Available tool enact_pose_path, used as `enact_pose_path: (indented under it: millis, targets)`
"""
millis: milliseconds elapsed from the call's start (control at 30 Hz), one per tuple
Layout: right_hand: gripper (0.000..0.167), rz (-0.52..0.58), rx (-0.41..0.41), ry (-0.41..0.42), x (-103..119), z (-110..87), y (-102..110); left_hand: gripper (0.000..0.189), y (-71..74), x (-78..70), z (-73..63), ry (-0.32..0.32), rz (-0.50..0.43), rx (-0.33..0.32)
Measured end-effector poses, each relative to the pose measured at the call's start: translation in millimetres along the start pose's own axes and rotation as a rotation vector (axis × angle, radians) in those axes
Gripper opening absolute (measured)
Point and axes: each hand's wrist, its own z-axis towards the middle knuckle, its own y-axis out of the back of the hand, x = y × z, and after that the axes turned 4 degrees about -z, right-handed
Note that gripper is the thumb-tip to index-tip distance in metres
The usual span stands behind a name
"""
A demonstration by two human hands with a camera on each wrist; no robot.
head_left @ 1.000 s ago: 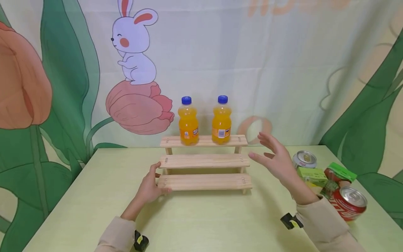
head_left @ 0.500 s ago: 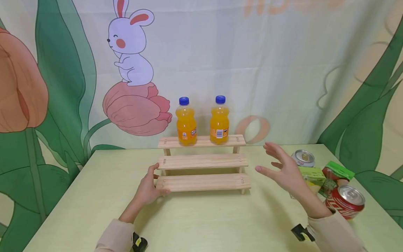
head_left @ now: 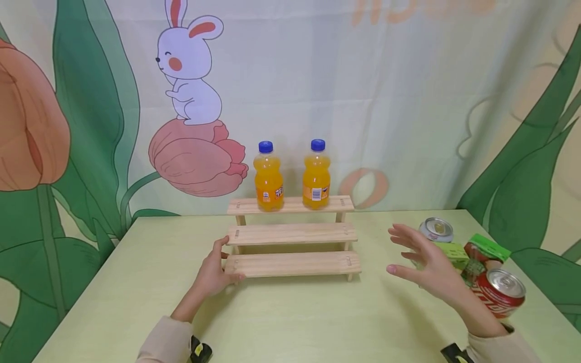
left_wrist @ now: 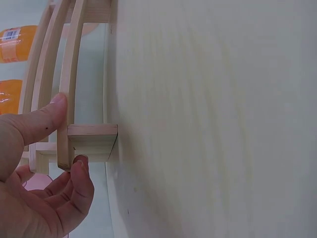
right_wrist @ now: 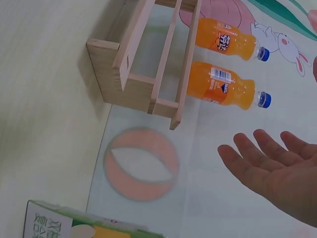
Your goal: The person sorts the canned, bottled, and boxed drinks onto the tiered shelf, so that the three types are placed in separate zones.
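A three-step wooden display rack point(head_left: 292, 233) stands on the table. My left hand point(head_left: 214, 272) holds its left end; in the left wrist view, thumb and curled fingers grip the end of the lowest step. Two orange soda bottles, a left bottle point(head_left: 269, 182) and a right bottle point(head_left: 316, 181), stand upright with blue caps on the top step. My right hand point(head_left: 426, 264) is in the air right of the rack, fingers extended and thumb apart, holding nothing. Close by it is a green drink carton point(head_left: 454, 253), partly hidden behind the hand.
At the table's right are a silver-topped can point(head_left: 437, 230), a red cola can point(head_left: 501, 292) and a green-topped carton point(head_left: 489, 249). A printed curtain point(head_left: 290, 91) with a rabbit and tulips hangs behind the table point(head_left: 290, 322).
My right hand has moved right and down, away from the rack towards the cans and cartons. The left hand keeps its hold on the rack. The bottles stay where they were.
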Motion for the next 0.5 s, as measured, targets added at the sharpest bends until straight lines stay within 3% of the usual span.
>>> enact_pose_path:
  millis: [500]
  targets:
    - [0.067,0.046,0.0,-0.029,-12.0,-31.4,11.4,0.093,0.5,-0.9,-0.8,-0.005,-0.012,-0.004]
